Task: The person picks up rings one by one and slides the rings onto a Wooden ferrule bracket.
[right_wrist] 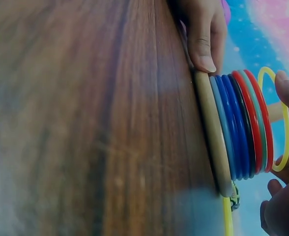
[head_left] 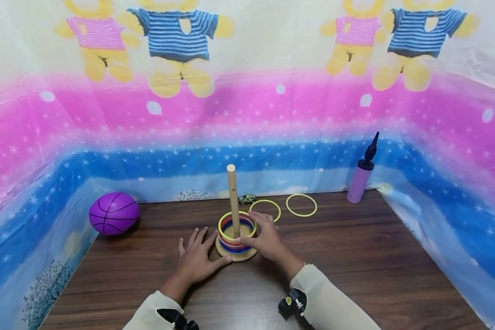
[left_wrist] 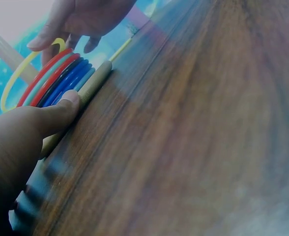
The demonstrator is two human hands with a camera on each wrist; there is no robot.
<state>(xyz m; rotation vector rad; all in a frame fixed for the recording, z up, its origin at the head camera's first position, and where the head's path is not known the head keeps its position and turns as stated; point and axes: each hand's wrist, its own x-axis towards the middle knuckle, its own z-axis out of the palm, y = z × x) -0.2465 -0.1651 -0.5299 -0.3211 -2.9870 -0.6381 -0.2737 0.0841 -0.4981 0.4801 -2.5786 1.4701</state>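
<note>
A wooden peg (head_left: 233, 201) stands upright on a round wooden base (head_left: 236, 257). Stacked around it are several thin rings, with blue rings (right_wrist: 233, 128) low down and red rings (right_wrist: 265, 123) higher up. My right hand (head_left: 268, 238) holds a yellow ring (head_left: 220, 224) between thumb and fingers, around the peg at the top of the stack. In the right wrist view that ring is tilted and stands a little apart from the red one below. My left hand (head_left: 195, 261) rests at the base's left side, fingers spread, its thumb (left_wrist: 70, 98) on the base's rim.
Two more yellow rings lie behind on the table, the right one (head_left: 288, 208) flat near the back edge. A small toy car (head_left: 247, 199) sits behind the peg. A purple ball (head_left: 113, 213) is at the left, and a purple hand pump (head_left: 360, 183) stands at back right.
</note>
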